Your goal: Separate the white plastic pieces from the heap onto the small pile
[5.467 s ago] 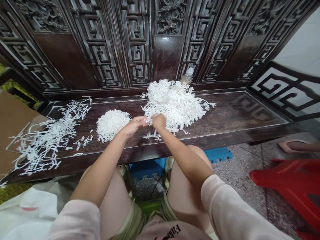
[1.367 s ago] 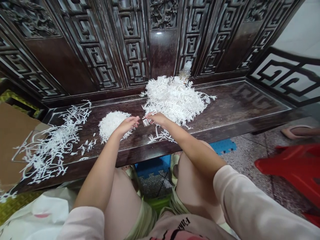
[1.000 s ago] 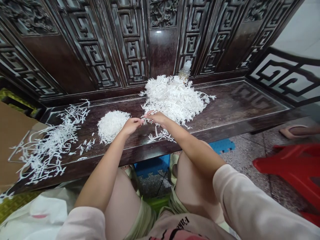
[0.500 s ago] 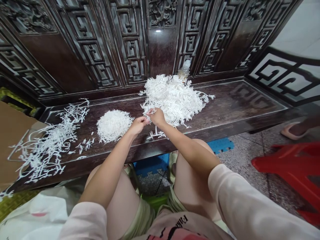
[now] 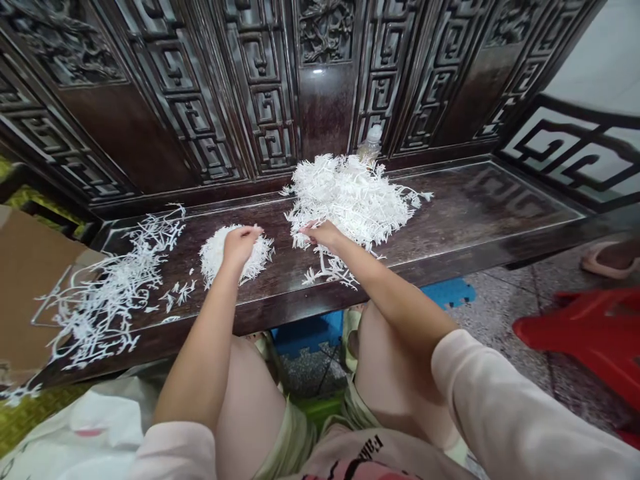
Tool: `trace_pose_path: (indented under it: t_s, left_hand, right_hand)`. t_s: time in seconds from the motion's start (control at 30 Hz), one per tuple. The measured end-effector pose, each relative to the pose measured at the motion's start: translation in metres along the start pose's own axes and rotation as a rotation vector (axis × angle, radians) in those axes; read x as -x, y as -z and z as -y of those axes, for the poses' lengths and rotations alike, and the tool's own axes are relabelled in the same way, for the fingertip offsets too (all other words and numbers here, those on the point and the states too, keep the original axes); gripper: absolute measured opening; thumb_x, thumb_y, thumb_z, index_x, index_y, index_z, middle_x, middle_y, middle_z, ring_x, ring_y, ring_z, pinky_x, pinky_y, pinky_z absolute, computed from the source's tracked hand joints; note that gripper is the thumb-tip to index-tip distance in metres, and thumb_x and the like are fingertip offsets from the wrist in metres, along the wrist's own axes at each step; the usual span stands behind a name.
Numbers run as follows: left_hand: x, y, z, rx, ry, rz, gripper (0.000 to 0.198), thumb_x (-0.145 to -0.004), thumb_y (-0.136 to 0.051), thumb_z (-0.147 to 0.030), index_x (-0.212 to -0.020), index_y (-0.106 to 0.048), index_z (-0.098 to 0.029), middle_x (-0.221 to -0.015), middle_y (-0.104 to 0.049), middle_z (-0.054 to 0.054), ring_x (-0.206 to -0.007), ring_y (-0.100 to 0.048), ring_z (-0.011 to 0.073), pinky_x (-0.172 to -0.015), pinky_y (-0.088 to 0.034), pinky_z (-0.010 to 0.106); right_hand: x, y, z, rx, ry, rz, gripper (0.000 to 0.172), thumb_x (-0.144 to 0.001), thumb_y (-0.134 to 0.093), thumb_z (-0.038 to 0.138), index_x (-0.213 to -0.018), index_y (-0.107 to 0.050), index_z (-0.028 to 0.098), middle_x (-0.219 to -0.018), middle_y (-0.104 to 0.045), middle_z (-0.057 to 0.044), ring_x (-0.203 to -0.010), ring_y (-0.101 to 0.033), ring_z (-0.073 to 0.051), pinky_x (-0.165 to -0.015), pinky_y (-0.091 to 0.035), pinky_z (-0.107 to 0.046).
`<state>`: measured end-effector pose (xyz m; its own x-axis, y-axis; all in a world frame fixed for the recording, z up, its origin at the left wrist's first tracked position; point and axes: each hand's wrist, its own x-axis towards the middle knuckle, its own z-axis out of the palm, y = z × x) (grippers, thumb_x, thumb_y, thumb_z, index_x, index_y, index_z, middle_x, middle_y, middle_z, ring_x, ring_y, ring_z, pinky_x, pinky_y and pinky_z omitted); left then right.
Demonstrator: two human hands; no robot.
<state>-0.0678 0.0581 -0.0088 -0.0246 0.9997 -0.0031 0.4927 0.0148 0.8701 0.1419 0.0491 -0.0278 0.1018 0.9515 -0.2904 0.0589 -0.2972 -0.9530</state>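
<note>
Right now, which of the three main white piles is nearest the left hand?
The small, rounded mound in the middle, which the left hand partly hides. The stringy tangle lies farther left; the larger heap is by the right hand.

Small pile [image 5: 213, 250] partly hidden, red stool [image 5: 585, 337] cropped

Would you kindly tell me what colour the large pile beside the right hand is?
The large pile is white; it shows best in the head view.
</note>
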Motion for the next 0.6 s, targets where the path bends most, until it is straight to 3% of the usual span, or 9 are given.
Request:
trace_pose_path:
  t_s: [0.03, 0.1, 0.23, 0.37, 0.5, 0.6]
  left_hand:
    - [-0.009, 0.01, 0.012, -0.128, 0.057, -0.075, 0.027, -0.067, -0.054, -0.034, -0.08, -0.065, -0.013, -0.08, -0.065, 0.004, -0.07, -0.054, 0.0142, -0.066, -0.039, 0.025]
    - [-0.021, 0.027, 0.034, -0.392, 0.172, -0.111, 0.028, -0.069, -0.052, -0.031, -0.086, -0.064, -0.012, -0.085, -0.065, 0.007, -0.075, -0.055, 0.0161, -0.067, -0.038, 0.026]
    - [-0.022, 0.04, 0.056, -0.543, 0.263, -0.137, 0.039, -0.069, -0.053, -0.034, -0.099, -0.059, -0.01, -0.102, -0.06, 0.015, -0.09, -0.053, 0.0258, -0.073, -0.036, 0.035]
    - [-0.018, 0.037, 0.053, -0.586, 0.308, -0.159, 0.04, -0.073, -0.044, -0.045, -0.084, -0.062, -0.01, -0.094, -0.06, 0.017, -0.09, -0.052, 0.0307, -0.072, -0.036, 0.042]
    - [-0.019, 0.03, 0.044, -0.569, 0.296, -0.211, 0.035, -0.072, -0.048, -0.037, -0.094, -0.058, -0.012, -0.096, -0.059, 0.015, -0.089, -0.052, 0.0276, -0.073, -0.036, 0.04]
    - [-0.017, 0.016, 0.035, -0.481, 0.198, -0.079, 0.031, -0.07, -0.05, -0.033, -0.095, -0.059, -0.017, -0.09, -0.061, 0.007, -0.08, -0.054, 0.0201, -0.07, -0.038, 0.031]
  right_hand:
    - [0.003, -0.007, 0.0, -0.014, 0.01, 0.025, 0.018, -0.061, -0.067, 0.02, -0.067, -0.051, 0.014, -0.062, -0.057, 0.0, -0.052, -0.055, -0.009, -0.048, -0.04, -0.019]
    - [0.006, -0.019, -0.001, -0.006, 0.02, 0.063, 0.016, -0.063, -0.065, 0.022, -0.065, -0.051, 0.014, -0.056, -0.054, 0.002, -0.051, -0.055, -0.008, -0.047, -0.039, -0.018]
    - [0.006, -0.024, -0.005, 0.062, 0.012, 0.095, 0.015, -0.063, -0.065, 0.02, -0.062, -0.052, 0.014, -0.052, -0.053, 0.002, -0.049, -0.054, -0.008, -0.046, -0.037, -0.017]
    - [0.006, -0.021, -0.006, 0.076, -0.024, 0.064, 0.016, -0.061, -0.065, 0.019, -0.06, -0.051, 0.014, -0.05, -0.052, 0.004, -0.046, -0.053, -0.007, -0.046, -0.037, -0.018]
    - [0.008, -0.021, -0.004, 0.06, -0.021, 0.074, 0.019, -0.062, -0.065, 0.02, -0.058, -0.048, 0.014, -0.048, -0.05, 0.004, -0.048, -0.054, -0.008, -0.045, -0.035, -0.017]
    - [0.009, -0.022, -0.002, 0.028, 0.006, 0.108, 0.018, -0.064, -0.064, 0.022, -0.059, -0.048, 0.014, -0.05, -0.052, 0.002, -0.051, -0.055, -0.008, -0.046, -0.036, -0.017]
